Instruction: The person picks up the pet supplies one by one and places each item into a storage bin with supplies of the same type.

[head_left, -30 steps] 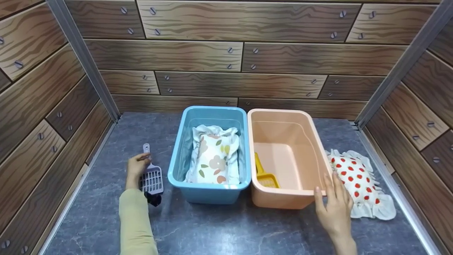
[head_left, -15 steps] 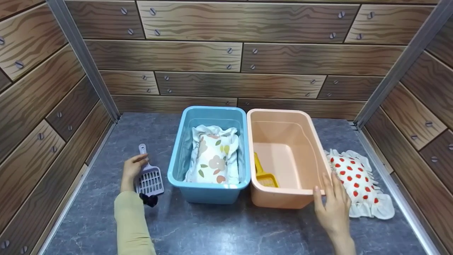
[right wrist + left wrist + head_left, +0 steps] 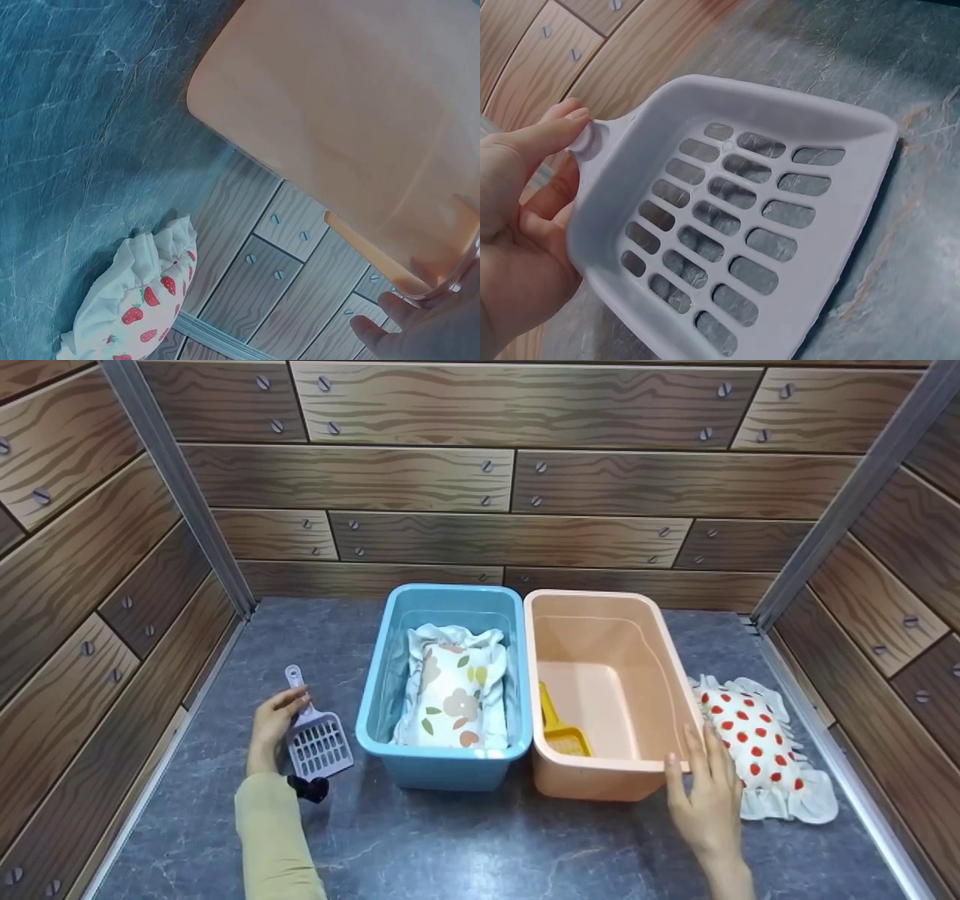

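Note:
My left hand [image 3: 274, 724] pinches the handle of a pale lavender slotted litter scoop [image 3: 319, 746] at the left. In the left wrist view the scoop [image 3: 821, 247] has its wide front edge turned away from the hand, over the grey marbled surface. My right hand [image 3: 705, 806] rests with extended fingers at the near right corner of a peach plastic bin [image 3: 585, 781]. Inside that bin lies a yellow scoop [image 3: 551, 709], leaning at the left wall. A blue bin [image 3: 450, 772] stands beside it, holding a frilled floral pillow [image 3: 454, 690].
A frilled strawberry-print pillow [image 3: 757, 750] lies right of the peach bin, close to my right hand. Wood-patterned walls [image 3: 420, 480] with metal corner rails enclose the marbled tabletop [image 3: 450, 847]. The two bins stand side by side.
My left hand has moved a little left with the lavender scoop, whose head has swung toward the right. The right hand stays at the peach bin's corner.

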Motion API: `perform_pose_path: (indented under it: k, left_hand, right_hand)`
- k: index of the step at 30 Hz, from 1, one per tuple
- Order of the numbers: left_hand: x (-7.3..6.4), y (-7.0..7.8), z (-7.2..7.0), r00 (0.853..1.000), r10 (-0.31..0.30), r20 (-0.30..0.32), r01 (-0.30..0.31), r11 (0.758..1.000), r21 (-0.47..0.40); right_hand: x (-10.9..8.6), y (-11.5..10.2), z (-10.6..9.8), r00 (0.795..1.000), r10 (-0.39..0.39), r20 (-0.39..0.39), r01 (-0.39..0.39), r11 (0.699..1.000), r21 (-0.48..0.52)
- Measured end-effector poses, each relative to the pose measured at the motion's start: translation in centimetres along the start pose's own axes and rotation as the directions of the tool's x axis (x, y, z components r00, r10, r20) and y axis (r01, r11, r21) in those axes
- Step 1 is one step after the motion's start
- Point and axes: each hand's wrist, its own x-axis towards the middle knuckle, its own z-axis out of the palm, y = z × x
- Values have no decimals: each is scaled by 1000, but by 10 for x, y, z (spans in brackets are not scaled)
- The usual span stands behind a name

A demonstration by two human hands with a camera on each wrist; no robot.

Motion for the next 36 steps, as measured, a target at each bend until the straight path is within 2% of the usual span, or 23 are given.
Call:
perform_pose_path:
  k: [11,17,25,32,36]
  left_hand:
    - [-6,2,-7,1000,7,-29,-7,1000,-11]
    - [-8,5,-11,998,36,-52,-37,999,-16]
    - [-11,15,-15,994,54,-95,-56,998,-13]
    - [-15,24,-17,989,73,-130,-68,997,40]
    - [-16,27,-20,985,91,-149,-86,996,37]
  right_hand:
    - [0,3,1,1000,-25,-11,25,1000,11]
    - [-1,3,1,999,-44,-23,45,999,13]
    - [0,4,2,998,-59,-30,60,998,22]
    - [1,6,5,998,-55,-44,57,997,57]
    - [-1,7,8,997,-54,-63,59,995,80]
